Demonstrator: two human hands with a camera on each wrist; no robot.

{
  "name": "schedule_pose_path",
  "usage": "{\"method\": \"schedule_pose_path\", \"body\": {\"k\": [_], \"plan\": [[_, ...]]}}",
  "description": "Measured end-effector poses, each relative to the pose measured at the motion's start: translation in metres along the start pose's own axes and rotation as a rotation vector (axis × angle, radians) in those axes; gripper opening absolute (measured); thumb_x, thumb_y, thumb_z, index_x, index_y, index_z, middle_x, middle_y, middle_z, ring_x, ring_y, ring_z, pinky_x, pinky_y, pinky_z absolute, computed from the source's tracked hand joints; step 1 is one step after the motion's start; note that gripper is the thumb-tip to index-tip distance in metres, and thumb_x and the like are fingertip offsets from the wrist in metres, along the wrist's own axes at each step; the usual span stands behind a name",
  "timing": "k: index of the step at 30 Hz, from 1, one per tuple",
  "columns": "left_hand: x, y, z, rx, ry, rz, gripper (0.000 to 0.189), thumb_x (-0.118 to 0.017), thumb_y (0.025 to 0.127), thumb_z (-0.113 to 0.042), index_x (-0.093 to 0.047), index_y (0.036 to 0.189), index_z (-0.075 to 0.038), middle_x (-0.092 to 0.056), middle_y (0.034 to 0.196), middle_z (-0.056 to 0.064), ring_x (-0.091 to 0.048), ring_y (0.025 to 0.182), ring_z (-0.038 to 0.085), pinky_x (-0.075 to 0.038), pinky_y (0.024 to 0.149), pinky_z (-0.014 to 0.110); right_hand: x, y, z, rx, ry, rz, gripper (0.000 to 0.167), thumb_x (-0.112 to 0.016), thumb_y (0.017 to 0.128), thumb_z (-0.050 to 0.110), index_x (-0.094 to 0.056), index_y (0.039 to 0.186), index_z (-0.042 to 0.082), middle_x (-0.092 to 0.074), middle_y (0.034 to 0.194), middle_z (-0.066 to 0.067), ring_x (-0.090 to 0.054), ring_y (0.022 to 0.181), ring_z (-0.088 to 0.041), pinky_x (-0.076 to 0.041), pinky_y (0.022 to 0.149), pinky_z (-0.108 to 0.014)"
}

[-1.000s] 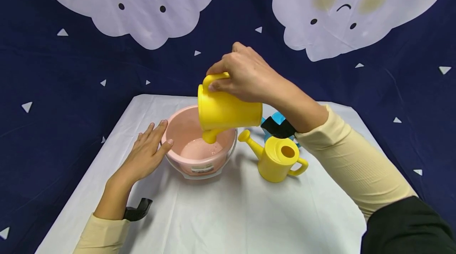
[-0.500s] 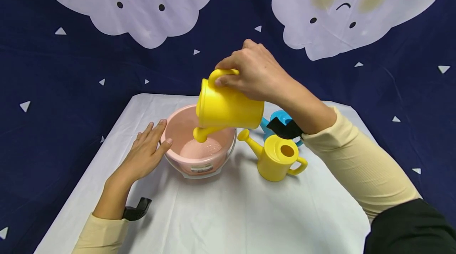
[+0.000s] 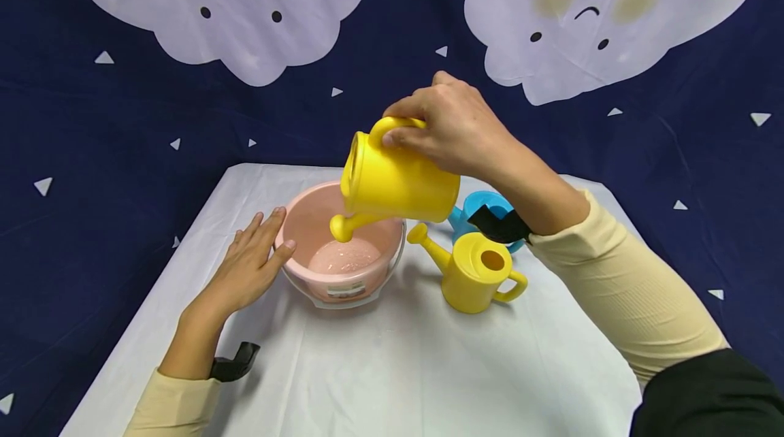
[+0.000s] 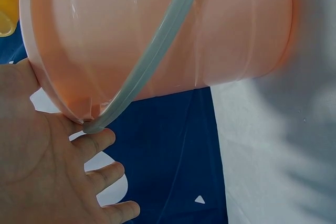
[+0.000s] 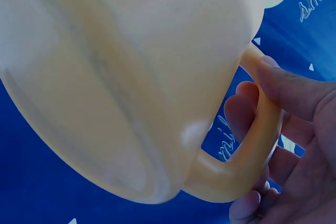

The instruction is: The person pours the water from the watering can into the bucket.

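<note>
Yellow watering can [image 3: 404,182] — possibly twisting and spilling outside, if slackening the grip of the right hand [image 3: 456,120], curled round its handle [image 5: 268,129]. Hanging tipped just below those fingers, with its sprinkler head [image 3: 341,227] over the pink bucket [image 3: 306,226]. Resting the left hand [image 3: 251,263] — with fingers straight — against that bucket, toward the far edge of the table [image 3: 367,382].

Raised watering can [image 3: 401,185] has turned (spout [image 3: 346,224] further leftward).

The raised watering can [image 3: 407,185] and front watering can [image 3: 467,293] are yellow, the rear watering can [image 3: 474,203] blue. The bucket [image 4: 236,30] is pink, its handle [image 4: 147,62] grey; the navy backdrop [image 3: 407,8] carries white clouds [image 3: 241,32] and triangles [image 3: 760,119].
</note>
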State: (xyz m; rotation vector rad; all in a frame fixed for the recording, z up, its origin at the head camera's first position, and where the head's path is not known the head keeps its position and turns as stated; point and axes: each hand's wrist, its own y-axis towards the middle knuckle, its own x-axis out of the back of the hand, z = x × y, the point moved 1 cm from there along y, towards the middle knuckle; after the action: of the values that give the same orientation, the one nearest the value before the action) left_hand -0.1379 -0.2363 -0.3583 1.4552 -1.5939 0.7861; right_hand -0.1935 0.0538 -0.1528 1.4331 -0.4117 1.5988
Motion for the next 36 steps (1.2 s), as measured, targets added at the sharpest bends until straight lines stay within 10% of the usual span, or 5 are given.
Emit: {"method": "schedule_pose_path", "body": {"k": [27, 36], "plan": [[0.001, 0.000, -0.001, -0.011, 0.001, -0.003, 0.066, -0.029, 0.099, -0.052, -0.008, 0.153, -0.019, -0.013, 0.160, 0.011, -0.003, 0.148, 0.037, -0.002, 0.113, 0.066, -0.005, -0.025, -0.039, -0.142, 0.331, -0.120, 0.028, -0.069, 0.083, 0.039, -0.074, 0.105, 0.022, -0.072, 0.092, 0.000, -0.045, 0.082, -0.017, -0.034, 0.072, -0.030], [0.000, 0.000, -0.001, -0.010, 0.003, -0.001, 0.066, -0.029, 0.100, -0.051, -0.008, 0.153, -0.019, -0.014, 0.160, 0.011, -0.003, 0.148, 0.037, -0.002, 0.113, 0.066, -0.016, -0.042, -0.051, -0.217, 0.605, -0.156, 0.027, -0.071, 0.083, 0.034, -0.074, 0.105, 0.019, -0.072, 0.096, 0.003, -0.063, 0.085, -0.013, -0.056, 0.070, -0.025]]}}
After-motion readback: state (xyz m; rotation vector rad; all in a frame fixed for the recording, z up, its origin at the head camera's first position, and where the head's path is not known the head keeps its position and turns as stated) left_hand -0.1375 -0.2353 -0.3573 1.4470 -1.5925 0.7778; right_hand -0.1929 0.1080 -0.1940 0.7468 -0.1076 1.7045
